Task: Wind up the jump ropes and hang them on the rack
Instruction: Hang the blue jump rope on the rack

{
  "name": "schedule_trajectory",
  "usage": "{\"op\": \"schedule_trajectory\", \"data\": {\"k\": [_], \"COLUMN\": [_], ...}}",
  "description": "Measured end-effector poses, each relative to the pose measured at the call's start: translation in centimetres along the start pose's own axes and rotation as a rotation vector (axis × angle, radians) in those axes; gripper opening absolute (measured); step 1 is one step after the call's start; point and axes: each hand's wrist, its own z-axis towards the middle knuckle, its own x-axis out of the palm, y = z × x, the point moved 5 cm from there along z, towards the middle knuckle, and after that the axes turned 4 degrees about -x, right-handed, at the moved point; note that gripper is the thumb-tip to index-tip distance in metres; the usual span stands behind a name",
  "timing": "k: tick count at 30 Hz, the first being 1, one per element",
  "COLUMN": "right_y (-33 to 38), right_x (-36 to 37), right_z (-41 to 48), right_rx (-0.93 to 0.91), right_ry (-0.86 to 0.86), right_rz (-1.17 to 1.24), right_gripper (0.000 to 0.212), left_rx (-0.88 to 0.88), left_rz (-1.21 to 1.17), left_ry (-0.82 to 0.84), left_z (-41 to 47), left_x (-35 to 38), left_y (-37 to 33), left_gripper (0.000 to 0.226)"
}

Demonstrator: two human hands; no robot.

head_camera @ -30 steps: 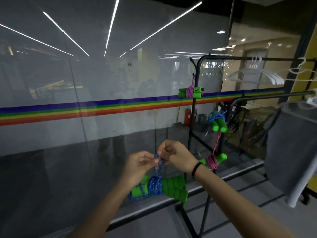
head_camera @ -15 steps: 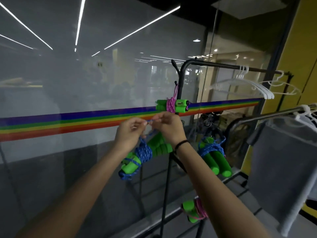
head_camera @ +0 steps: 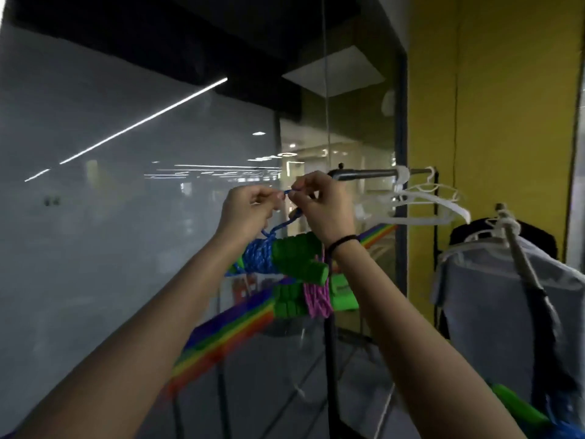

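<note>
I have both hands raised just left of the rack's top bar (head_camera: pixel 364 174): my left hand (head_camera: pixel 248 210) and right hand (head_camera: pixel 326 207) each pinch the blue cord loop (head_camera: pixel 286 192) between closed fingertips. The wound blue jump rope (head_camera: pixel 278 258) with green handles dangles below them, just above the pink-wrapped jump rope (head_camera: pixel 316 297) already hanging on the rack's post.

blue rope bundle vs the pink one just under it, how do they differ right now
The blue rope bundle is wound in blue cord; the pink rope bundle in pink. The blue one hangs from a cord loop pinched by the left hand and right hand, up near the rack bar; no hand holds the pink one, lower by the rack post. Both have green foam handles with cord wrapped round the middle.
</note>
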Motion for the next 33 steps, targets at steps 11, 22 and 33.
{"op": "schedule_trajectory", "data": {"k": [11,22,33], "right_y": [-5.4,-7.7,-5.6], "right_x": [-1.5,-2.9,-2.7], "right_z": [5.3,2.3,0.4], "right_rx": [0.010,0.069,0.124], "right_ry": [-0.120,-0.105,-0.052], "right_rz": [-0.357,-0.393,-0.408], "right_gripper": [0.008,0.008,0.017], "left_rx": [-0.027,-0.121,-0.088], "left_rz": [-0.159,-0.300,-0.271], "left_ry": [0.202,0.347,0.330], "left_z": [7.6,7.0,5.5], "left_x": [5.3,8.3,7.1], "left_y": [3.4,7.1,6.5], "left_gripper": [0.020,0.008,0.015]}}
